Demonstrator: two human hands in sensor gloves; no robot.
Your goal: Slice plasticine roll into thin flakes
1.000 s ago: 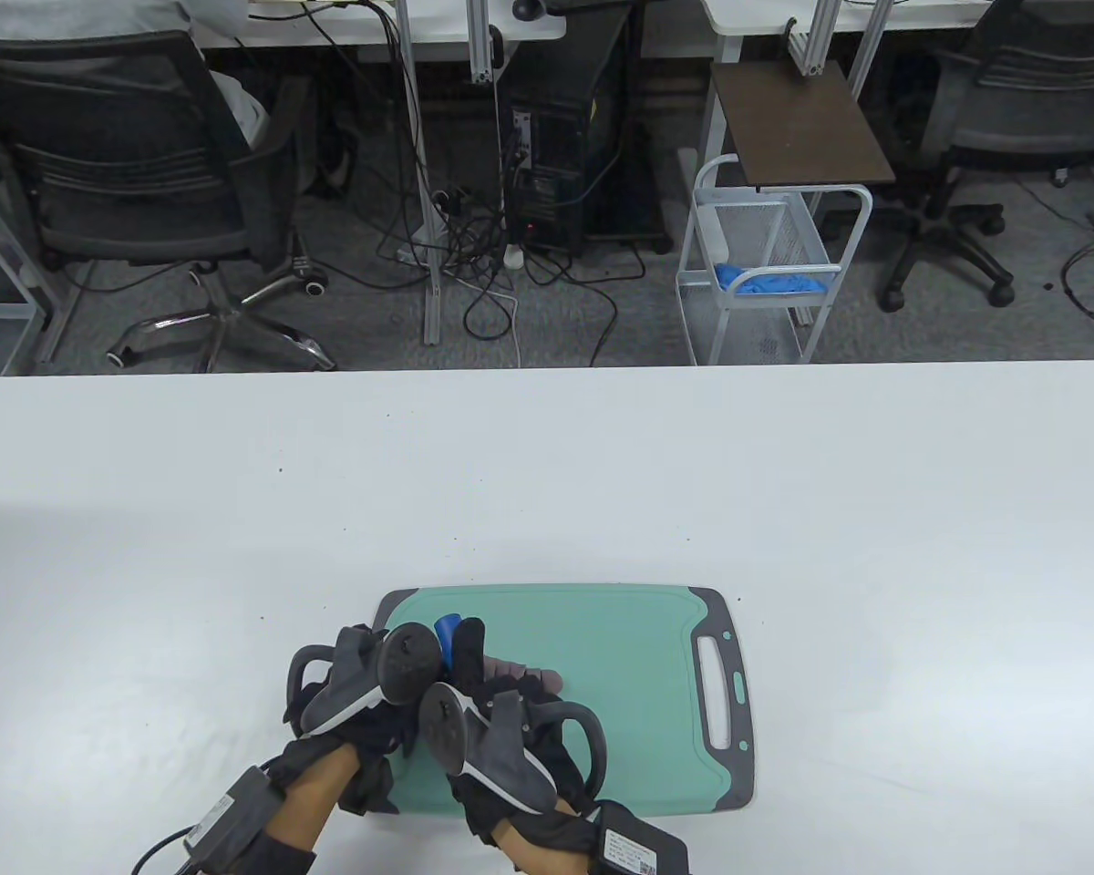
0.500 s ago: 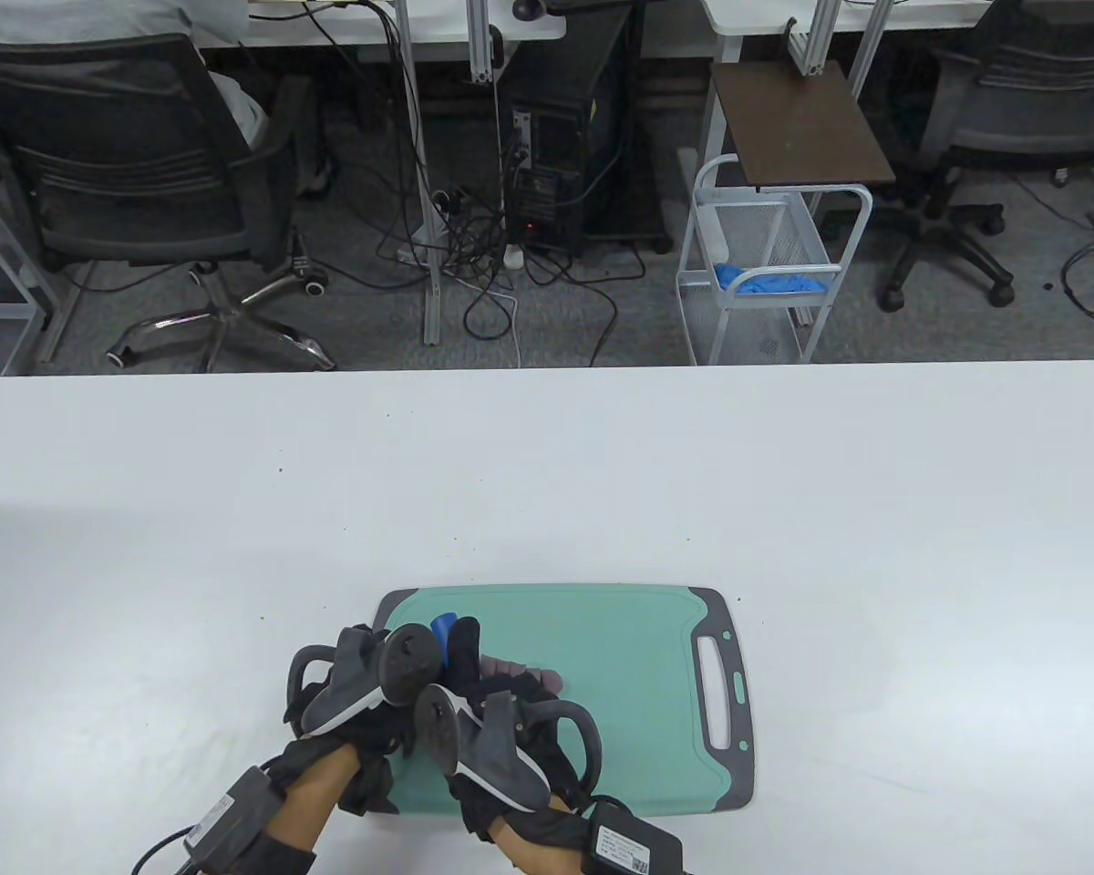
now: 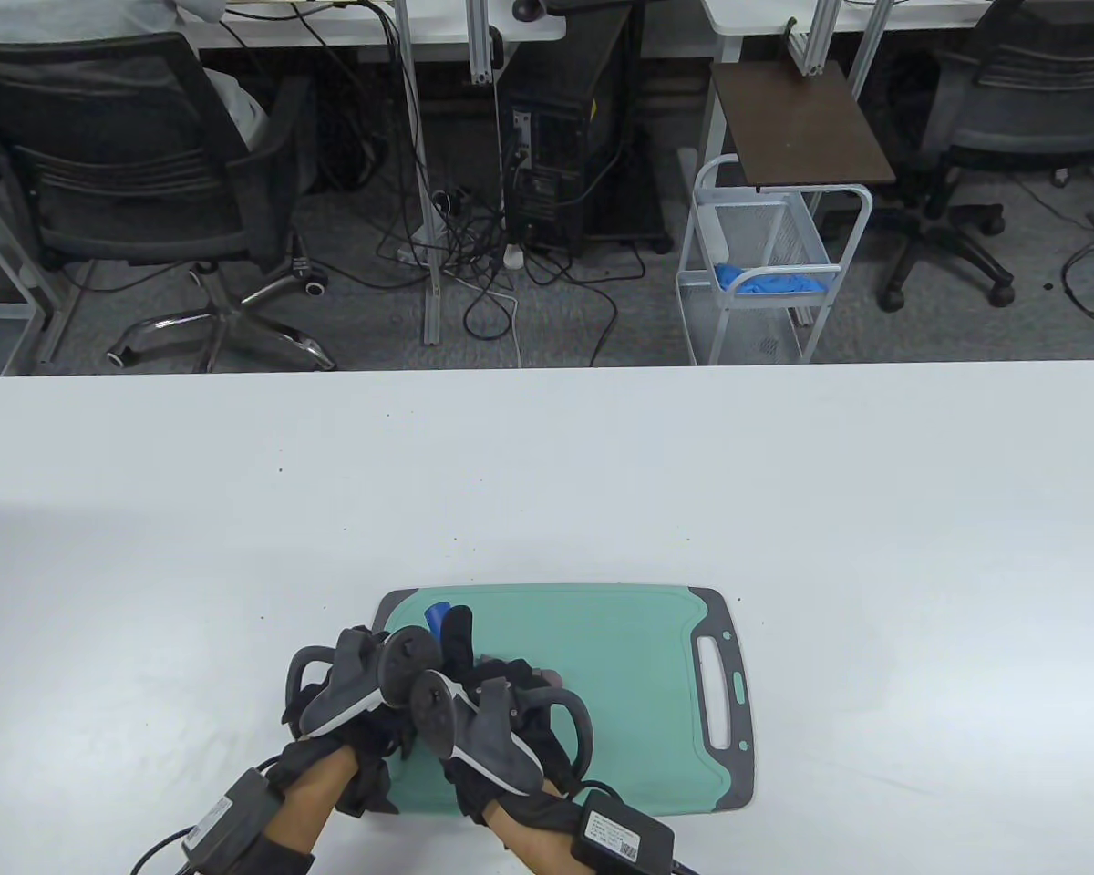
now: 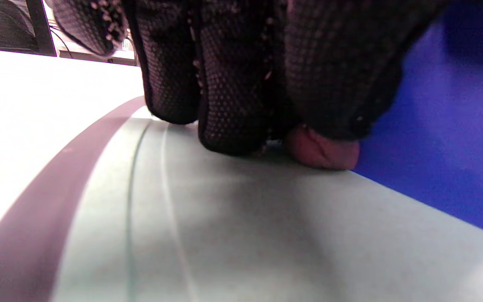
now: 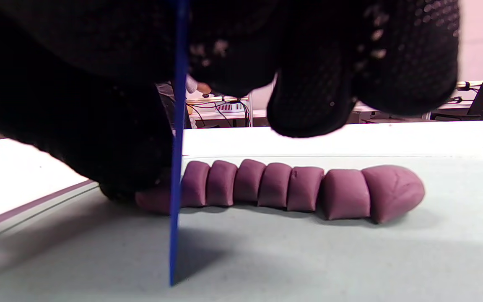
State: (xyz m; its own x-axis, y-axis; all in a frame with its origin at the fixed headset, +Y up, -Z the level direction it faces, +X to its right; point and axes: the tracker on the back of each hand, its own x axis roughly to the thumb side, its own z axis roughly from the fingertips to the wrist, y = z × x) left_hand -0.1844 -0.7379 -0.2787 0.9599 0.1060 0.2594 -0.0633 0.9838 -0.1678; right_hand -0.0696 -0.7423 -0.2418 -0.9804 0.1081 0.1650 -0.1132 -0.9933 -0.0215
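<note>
A purple plasticine roll (image 5: 292,188) lies on the green cutting board (image 3: 638,656), and several cut pieces stand side by side on its right part. In the table view only its right end (image 3: 553,676) shows. My left hand (image 3: 374,679) presses its fingers (image 4: 233,92) on the uncut left end (image 4: 321,149). My right hand (image 3: 501,693) grips a blue plastic knife (image 5: 177,167). The blade stands upright through the roll with its edge on the board, right beside the left fingers. The blade also shows in the left wrist view (image 4: 447,138), and its tip shows in the table view (image 3: 438,618).
The board sits near the front edge of the white table (image 3: 784,483). Its grey handle end (image 3: 725,693) points right. Chairs, cables and a wire cart (image 3: 766,264) stand on the floor beyond the table's far edge.
My right hand has shifted left and a little away from me, closer to the left hand. The knife tip moved left with it. The cut pieces are now mostly covered in the table view.
</note>
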